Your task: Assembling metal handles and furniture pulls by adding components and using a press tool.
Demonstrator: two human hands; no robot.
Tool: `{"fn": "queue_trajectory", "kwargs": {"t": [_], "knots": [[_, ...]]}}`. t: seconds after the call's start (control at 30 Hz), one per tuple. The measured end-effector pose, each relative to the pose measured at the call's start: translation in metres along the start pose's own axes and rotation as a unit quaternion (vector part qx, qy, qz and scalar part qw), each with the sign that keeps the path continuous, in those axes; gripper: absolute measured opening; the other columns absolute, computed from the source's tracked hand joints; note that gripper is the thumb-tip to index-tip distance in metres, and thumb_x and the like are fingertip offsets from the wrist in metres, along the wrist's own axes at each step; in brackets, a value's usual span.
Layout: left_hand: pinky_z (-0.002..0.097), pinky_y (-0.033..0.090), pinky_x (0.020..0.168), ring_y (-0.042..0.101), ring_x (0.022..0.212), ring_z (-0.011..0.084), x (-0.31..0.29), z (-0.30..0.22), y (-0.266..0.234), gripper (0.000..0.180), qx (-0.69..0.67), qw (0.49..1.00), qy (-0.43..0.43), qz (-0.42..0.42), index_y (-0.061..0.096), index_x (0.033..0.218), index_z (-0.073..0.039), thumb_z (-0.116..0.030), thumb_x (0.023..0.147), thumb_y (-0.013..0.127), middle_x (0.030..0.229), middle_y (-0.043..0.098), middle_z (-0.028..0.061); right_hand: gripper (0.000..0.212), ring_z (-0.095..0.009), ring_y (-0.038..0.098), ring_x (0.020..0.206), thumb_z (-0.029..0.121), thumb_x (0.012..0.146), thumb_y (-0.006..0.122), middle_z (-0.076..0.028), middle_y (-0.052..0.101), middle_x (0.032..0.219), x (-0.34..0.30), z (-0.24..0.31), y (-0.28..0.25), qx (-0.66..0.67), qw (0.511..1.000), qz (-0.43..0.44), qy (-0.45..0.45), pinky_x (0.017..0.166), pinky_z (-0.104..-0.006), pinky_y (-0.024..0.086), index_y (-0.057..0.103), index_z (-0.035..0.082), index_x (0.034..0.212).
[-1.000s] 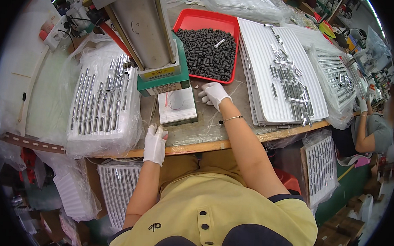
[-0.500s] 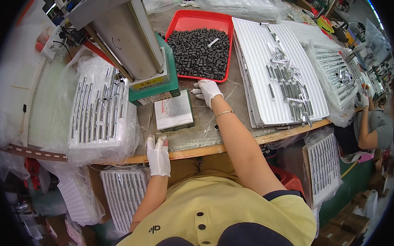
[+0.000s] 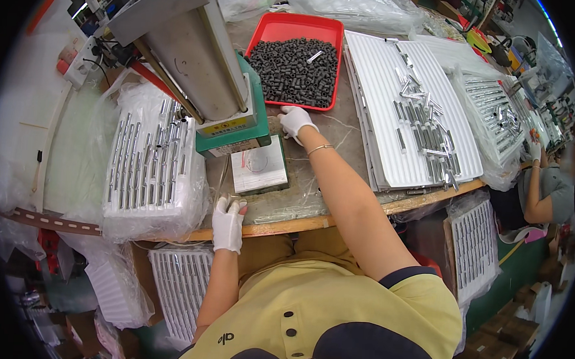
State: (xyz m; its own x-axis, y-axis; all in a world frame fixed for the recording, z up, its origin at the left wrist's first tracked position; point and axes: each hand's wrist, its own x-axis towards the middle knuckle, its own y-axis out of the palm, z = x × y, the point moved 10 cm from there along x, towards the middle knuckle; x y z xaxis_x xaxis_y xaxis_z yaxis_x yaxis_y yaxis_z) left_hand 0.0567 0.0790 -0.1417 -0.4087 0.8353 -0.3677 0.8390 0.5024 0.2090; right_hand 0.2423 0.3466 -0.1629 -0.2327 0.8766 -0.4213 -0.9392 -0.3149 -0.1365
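Observation:
My left hand [image 3: 228, 226], in a white glove with a bare fingertip showing, is at the table's front edge. Its fingers are half bent and slightly apart, with nothing visible between them. My right hand [image 3: 297, 123], also gloved, is just below the red tray [image 3: 336, 85], to the right of the press's green head [image 3: 252, 110]. Its fingers are bent inward and closed; whatever they may hold is hidden. Between my hands sits the press's pale-topped base block [image 3: 260, 169]. Many short black tubular pieces [image 3: 286, 70] fill the tray, and one shiny metal tube [image 3: 314, 57] lies on them.
The press's large metal cylinder [image 3: 199, 60] rises at the upper left. Metal tubes lie on a bagged white foam tray [image 3: 123, 201] at left and a ribbed white tray [image 3: 376, 61] at right. At far right, a co-worker's arm [image 3: 536, 190] reaches toward another tray.
My right hand has drawn slightly left, and its fingers have curled in from a more spread pose. My left hand stays near the table edge. The whole view has shifted slightly.

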Motion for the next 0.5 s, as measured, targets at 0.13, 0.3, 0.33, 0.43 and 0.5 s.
{"fn": "queue_trajectory", "kwargs": {"t": [0.13, 0.3, 0.33, 0.43, 0.5], "knots": [[0.0346, 0.05, 0.085, 0.063, 0.09, 0.028, 0.007, -0.012, 0.0, 0.047, 0.243, 0.969, 0.054, 0.006, 0.038, 0.134, 0.009, -0.006, 0.092, 0.052, 0.116, 0.057, 0.0185, 0.026, -0.035, 0.06, 0.108, 0.01, 0.085, 0.053, -0.018, 0.062, 0.116, -0.012, 0.042, -0.003, -0.386, 0.913, -0.112, -0.072, 0.089, -0.0424, 0.05, 0.065, 0.009, 0.108], [0.0382, 0.049, 0.082, 0.064, 0.09, 0.032, 0.013, -0.038, 0.012, 0.048, 0.542, 0.833, 0.102, -0.052, 0.043, 0.131, 0.004, -0.014, 0.088, 0.056, 0.098, 0.064, 0.0205, 0.024, -0.035, 0.061, 0.104, 0.017, 0.083, 0.061, -0.02, 0.064, 0.11, -0.007, 0.043, -0.006, -0.389, 0.913, -0.091, -0.083, 0.088, -0.0423, 0.05, 0.068, 0.005, 0.102], [0.0398, 0.048, 0.081, 0.063, 0.091, 0.0332, 0.015, -0.038, 0.012, 0.049, 0.546, 0.831, 0.089, -0.059, 0.044, 0.131, 0.002, -0.015, 0.087, 0.057, 0.094, 0.065, 0.0212, 0.026, -0.036, 0.061, 0.103, 0.019, 0.082, 0.063, -0.021, 0.064, 0.109, -0.006, 0.043, -0.005, -0.379, 0.92, -0.078, -0.069, 0.088, -0.0425, 0.05, 0.068, 0.005, 0.103], [0.0424, 0.048, 0.079, 0.063, 0.09, 0.0346, 0.02, -0.039, 0.007, 0.045, 0.544, 0.824, 0.132, -0.087, 0.046, 0.129, 0.001, -0.014, 0.087, 0.055, 0.095, 0.065, 0.0224, 0.03, -0.037, 0.061, 0.103, 0.023, 0.081, 0.065, -0.02, 0.065, 0.108, -0.015, 0.05, 0.003, -0.373, 0.921, -0.085, -0.068, 0.088, -0.0424, 0.049, 0.068, 0.004, 0.104], [0.0433, 0.048, 0.081, 0.063, 0.092, 0.0372, 0.023, -0.035, 0.008, 0.045, 0.553, 0.822, 0.108, -0.078, 0.046, 0.128, 0.001, -0.014, 0.087, 0.055, 0.098, 0.064, 0.0244, 0.033, -0.037, 0.061, 0.102, 0.027, 0.083, 0.062, -0.021, 0.064, 0.108, -0.018, 0.049, 0.003, -0.374, 0.92, -0.096, -0.071, 0.089, -0.0421, 0.049, 0.068, 0.003, 0.105]]}}
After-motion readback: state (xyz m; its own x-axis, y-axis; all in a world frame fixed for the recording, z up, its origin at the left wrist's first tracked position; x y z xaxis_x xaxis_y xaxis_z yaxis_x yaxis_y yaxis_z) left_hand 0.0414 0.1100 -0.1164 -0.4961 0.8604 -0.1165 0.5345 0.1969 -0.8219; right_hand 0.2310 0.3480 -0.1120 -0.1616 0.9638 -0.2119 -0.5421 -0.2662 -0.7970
